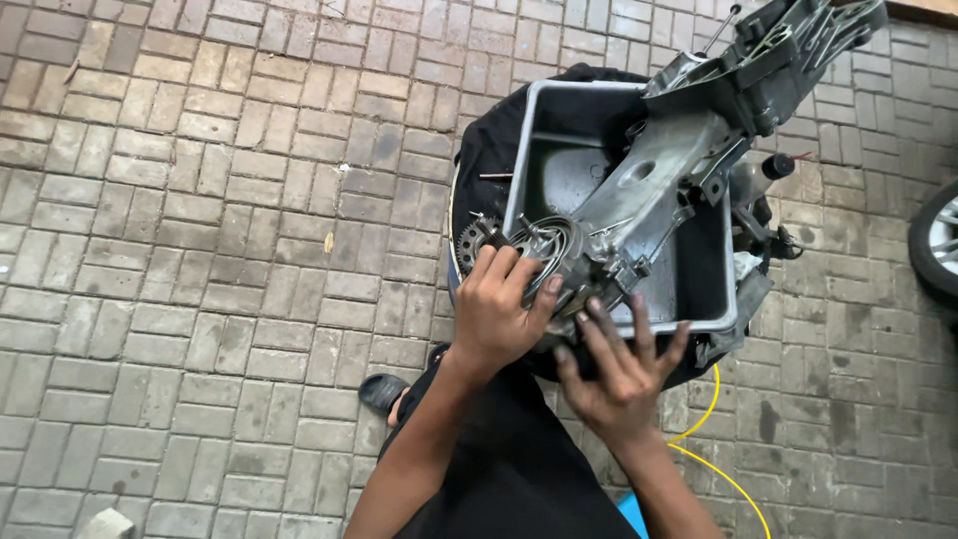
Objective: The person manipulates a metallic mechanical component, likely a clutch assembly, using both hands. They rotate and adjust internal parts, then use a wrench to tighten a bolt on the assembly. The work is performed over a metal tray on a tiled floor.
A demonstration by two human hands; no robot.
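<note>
Metal engine casing (639,190) lies in grey tub (526,150); left hand (496,314) grasps its near end, right hand (617,374) spread flat beside

Two hands (499,309), one grey tub (579,140) (engine part (649,170) inside), one yellow hose (733,484)

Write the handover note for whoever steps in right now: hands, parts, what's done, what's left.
Left hand: gripping the round end of the metal engine assembly, beside the small sprocket.
Right hand: fingers spread, pressed against the same end from below.
The assembly lies slantwise across the grey plastic tub, which sits on a black tyre on the brick paving.
Done: assembly is in the tub.
Left: cannot tell; both hands are on it.
</note>
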